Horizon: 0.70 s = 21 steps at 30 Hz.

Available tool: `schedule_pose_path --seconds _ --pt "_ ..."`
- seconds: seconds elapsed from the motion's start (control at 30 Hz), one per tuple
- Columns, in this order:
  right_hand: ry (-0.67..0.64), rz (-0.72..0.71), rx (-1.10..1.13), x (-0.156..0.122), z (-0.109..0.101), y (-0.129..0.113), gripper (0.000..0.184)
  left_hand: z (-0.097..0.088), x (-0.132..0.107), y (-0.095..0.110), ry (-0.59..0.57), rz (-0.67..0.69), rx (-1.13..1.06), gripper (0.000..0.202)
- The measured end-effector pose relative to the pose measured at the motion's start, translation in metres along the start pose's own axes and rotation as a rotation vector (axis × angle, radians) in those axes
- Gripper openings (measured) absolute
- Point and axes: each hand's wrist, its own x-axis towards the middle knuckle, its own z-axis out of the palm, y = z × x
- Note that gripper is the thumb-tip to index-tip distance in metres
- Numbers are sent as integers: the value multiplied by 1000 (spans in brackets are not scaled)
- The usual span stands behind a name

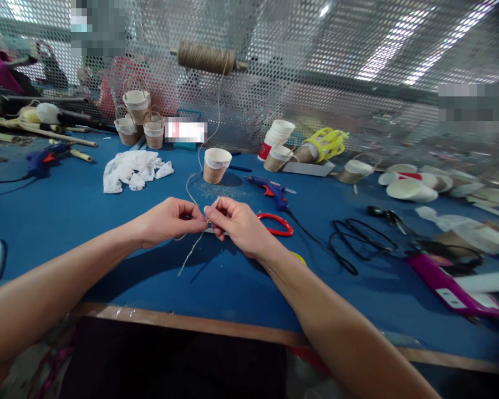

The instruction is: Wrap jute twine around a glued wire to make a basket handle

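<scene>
Both hands meet above the blue table, pinching a thin length of twine (191,252) between thumbs and fingertips. My left hand (168,221) is closed on it from the left, my right hand (237,224) from the right. One loose end dangles below the fingers; another stretch runs up to the twine spool (205,58) on a rod at the mesh. Just beyond my hands stands an upright brown cup (215,170) with a white lacy rim. Red-handled scissors (280,224) lie partly hidden behind my right hand.
Behind my right hand lies a blue glue gun (274,191), its black cord (316,241) trailing right. Crumpled white fabric (131,170) sits at left. Finished handled cups (137,105) are stacked behind it. At right are paper cups (280,133) and a magenta tool (444,285).
</scene>
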Motion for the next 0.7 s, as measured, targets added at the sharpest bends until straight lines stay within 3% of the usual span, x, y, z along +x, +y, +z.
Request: schedule_pose_path --seconds 0.33,0.7 --pt "-3 -17 54 2 1 5 28 3 -1 5 -2 -106 -279 16" --pt "23 -66 78 1 1 3 26 7 -1 2 -13 -107 -437 18"
